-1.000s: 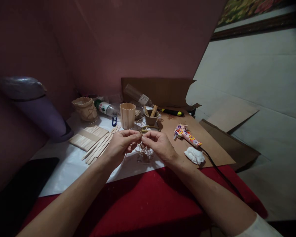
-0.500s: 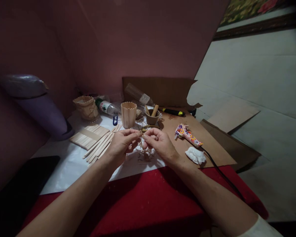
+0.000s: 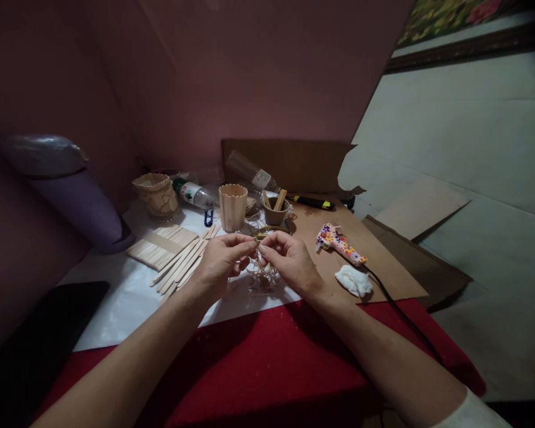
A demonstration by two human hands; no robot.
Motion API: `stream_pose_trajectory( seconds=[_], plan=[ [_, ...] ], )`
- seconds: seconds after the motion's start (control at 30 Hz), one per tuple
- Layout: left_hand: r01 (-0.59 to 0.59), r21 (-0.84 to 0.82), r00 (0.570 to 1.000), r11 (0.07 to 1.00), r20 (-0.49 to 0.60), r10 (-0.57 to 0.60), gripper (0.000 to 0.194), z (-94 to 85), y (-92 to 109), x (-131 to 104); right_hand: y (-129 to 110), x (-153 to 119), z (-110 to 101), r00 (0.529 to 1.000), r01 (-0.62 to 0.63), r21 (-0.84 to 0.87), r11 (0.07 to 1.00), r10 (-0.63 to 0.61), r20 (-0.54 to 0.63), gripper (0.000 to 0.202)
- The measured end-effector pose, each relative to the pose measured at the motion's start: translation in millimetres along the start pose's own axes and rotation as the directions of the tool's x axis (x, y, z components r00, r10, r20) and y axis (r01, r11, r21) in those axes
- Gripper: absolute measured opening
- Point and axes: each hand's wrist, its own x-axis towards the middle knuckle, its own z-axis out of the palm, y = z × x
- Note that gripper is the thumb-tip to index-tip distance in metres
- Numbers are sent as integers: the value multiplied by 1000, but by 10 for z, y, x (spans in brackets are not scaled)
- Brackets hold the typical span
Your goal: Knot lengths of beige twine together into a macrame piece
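Note:
My left hand [image 3: 229,255] and my right hand [image 3: 286,258] meet fingertip to fingertip over the white sheet. Both pinch a thin tan twine [image 3: 262,274], whose loose tangle hangs and lies beneath my fingers. The exact spot between the fingertips is too small to make out. Just beyond stands a cup made of wooden sticks [image 3: 232,208]. Behind my right hand is a small brown pot [image 3: 276,211] with short wooden pieces in it. Loose craft sticks [image 3: 185,260] lie beside my left hand.
A flowered glue gun [image 3: 339,244] with a black cord and a crumpled white tissue [image 3: 353,280] lie at right on cardboard [image 3: 383,276]. Behind are a utility knife [image 3: 312,203], plastic bottles [image 3: 200,195] and a twine-wrapped stick pot [image 3: 156,196]. A bundle of sticks [image 3: 160,246] lies left.
My hands stay almost in place, fingertips still together. The twine tangle beneath them has shifted slightly. Everything else is unchanged.

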Motion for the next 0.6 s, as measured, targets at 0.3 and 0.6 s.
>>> stream_pose_trajectory(
  seconds=[0.3, 0.6],
  plan=[
    [-10, 39, 998, 999, -68, 12, 20, 34, 1, -17, -35, -65, -8, 988, 130, -259, 957, -148, -49, 12],
    [-27, 51, 997, 998, -73, 31, 17, 25, 2, -13, -91, -106, 19, 989, 142, -297, 944, -150, -5, 13]
  ],
)
